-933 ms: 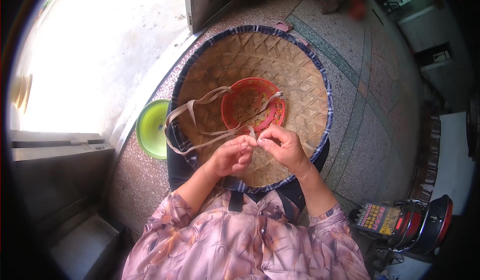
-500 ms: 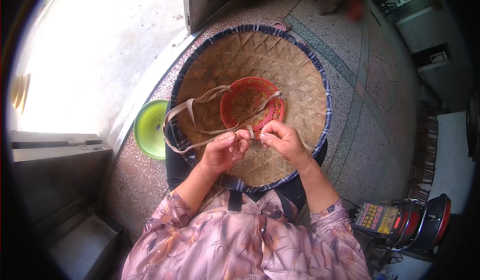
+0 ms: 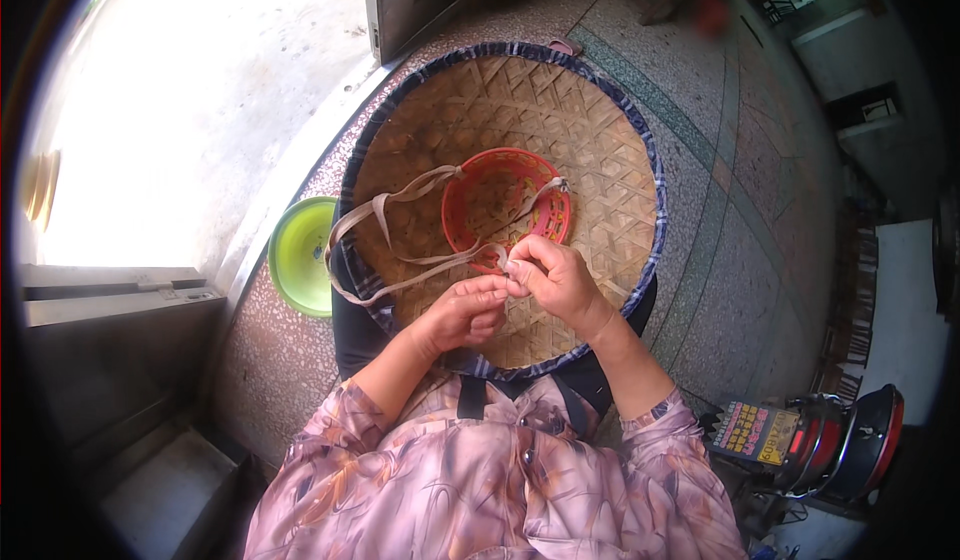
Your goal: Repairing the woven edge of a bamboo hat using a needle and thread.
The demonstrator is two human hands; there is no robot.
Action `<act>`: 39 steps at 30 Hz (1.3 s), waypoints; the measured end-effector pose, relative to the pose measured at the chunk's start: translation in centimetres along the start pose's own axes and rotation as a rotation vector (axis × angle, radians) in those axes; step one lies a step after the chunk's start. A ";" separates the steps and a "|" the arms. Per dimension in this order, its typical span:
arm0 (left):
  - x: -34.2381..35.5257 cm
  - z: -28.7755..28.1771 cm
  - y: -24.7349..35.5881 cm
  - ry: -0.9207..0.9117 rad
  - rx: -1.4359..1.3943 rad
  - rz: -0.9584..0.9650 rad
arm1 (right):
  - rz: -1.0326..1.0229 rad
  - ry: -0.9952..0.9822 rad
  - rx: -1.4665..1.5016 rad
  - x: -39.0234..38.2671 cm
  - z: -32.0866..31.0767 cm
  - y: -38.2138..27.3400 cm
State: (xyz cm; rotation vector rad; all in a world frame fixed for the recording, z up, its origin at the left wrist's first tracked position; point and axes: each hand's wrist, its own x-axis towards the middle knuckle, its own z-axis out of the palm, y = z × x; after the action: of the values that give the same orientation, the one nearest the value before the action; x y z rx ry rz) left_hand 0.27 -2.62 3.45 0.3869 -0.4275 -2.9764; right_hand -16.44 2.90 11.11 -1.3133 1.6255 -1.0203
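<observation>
A round red plastic basket [image 3: 452, 222] with openwork sides sits inside a wide woven bamboo tray [image 3: 610, 160] on my lap. A long beige cloth strap [image 3: 380, 210] is attached at the basket's left side and loops out over the tray's left part. Its near section runs to the basket's near rim, where my hands meet. My left hand [image 3: 468, 312] is closed, its thumb and fingertips pinched at the strap's end. My right hand [image 3: 560, 282] is also pinched there, thumb against forefinger. The fingertips touch and cover the strap's very end. Another short strap piece [image 3: 543, 196] hangs at the basket's right rim.
A green plastic basin [image 3: 300, 260] stands on the speckled floor to the left of the tray. Beyond it lies a doorway with a metal door [image 3: 415, 5] and bright ground outside. At the lower right is a black and red object [image 3: 865, 445] with metal tubing.
My left hand has moved right, and its fingertips now meet those of my right hand. My right hand has shifted slightly. The tray and basket have shifted slightly in view.
</observation>
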 end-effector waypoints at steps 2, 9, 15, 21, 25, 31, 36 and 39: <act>-0.2 -0.5 -0.1 -0.103 0.030 -0.052 | 0.008 0.018 -0.031 0.0 -0.3 0.1; -0.3 -0.5 -0.3 -0.144 0.024 -0.018 | 0.211 0.051 0.155 -0.8 -1.0 0.7; -0.2 -0.2 0.2 -0.051 -0.051 0.127 | 0.225 0.119 0.368 -3.1 -0.4 3.8; -0.6 0.2 0.5 -0.100 -0.060 0.129 | 0.265 0.313 0.849 -3.9 -4.3 1.5; -0.2 -0.2 -0.3 0.128 0.135 0.053 | 0.006 0.634 0.591 -4.6 -7.3 1.2; -0.4 -2.6 0.1 0.059 -0.293 0.264 | -0.116 0.981 0.441 -11.5 -13.1 0.3; -0.7 -2.7 0.5 0.052 -0.231 0.261 | 0.214 0.799 0.814 -23.4 -15.3 3.1; -0.7 -2.8 0.8 0.067 -0.184 0.228 | 0.428 0.807 1.009 -29.6 -13.7 7.4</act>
State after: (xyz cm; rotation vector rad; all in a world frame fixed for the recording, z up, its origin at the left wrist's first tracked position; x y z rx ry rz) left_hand 1.77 -4.04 1.22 0.3884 -0.1746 -2.7422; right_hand -27.38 34.48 11.89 0.1506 1.4266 -1.8476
